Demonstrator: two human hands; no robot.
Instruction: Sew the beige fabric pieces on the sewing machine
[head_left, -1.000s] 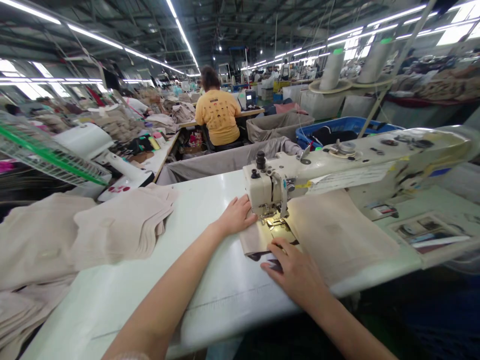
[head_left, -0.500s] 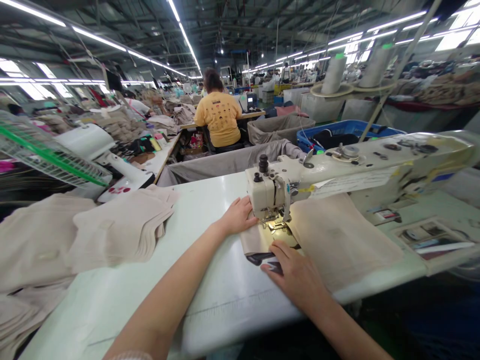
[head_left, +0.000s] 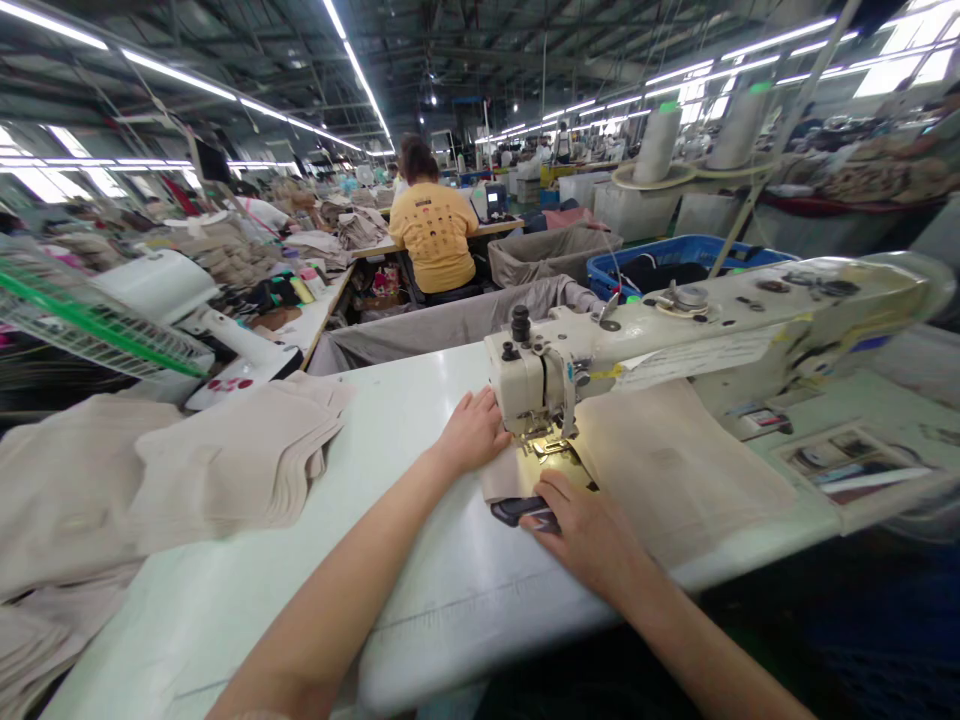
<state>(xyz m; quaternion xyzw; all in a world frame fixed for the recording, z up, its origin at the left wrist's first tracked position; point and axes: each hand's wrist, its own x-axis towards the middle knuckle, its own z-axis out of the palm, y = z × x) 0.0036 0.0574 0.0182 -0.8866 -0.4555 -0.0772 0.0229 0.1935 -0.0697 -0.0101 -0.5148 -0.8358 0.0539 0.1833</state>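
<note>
A beige fabric piece (head_left: 675, 470) lies on the white sewing table (head_left: 442, 560), passing beneath the needle area of a sewing machine (head_left: 645, 335). My left hand (head_left: 472, 435) rests flat on the fabric's left part, close beside the machine head, fingers stretched forward. In front of the presser foot (head_left: 553, 446), my right hand (head_left: 589, 525) pinches the fabric's near edge between thumb and fingers. A dark edge (head_left: 511, 511) shows under the fabric there; its kind is unclear. The machine's lamp lights the stitching spot yellow.
Stacked beige fabric pieces (head_left: 240, 460) lie on the left. Behind them stands a white fan (head_left: 157, 290) with a green-striped guard. Beyond the table are a grey cloth bin (head_left: 435, 325), a blue basket (head_left: 600, 275) and a seated person in a yellow shirt (head_left: 433, 235). Thread cones (head_left: 660, 145) stand at right.
The view has shifted slightly. My right thumb now lies over the dark edge under the fabric; my left hand has hardly moved beside the machine head.
</note>
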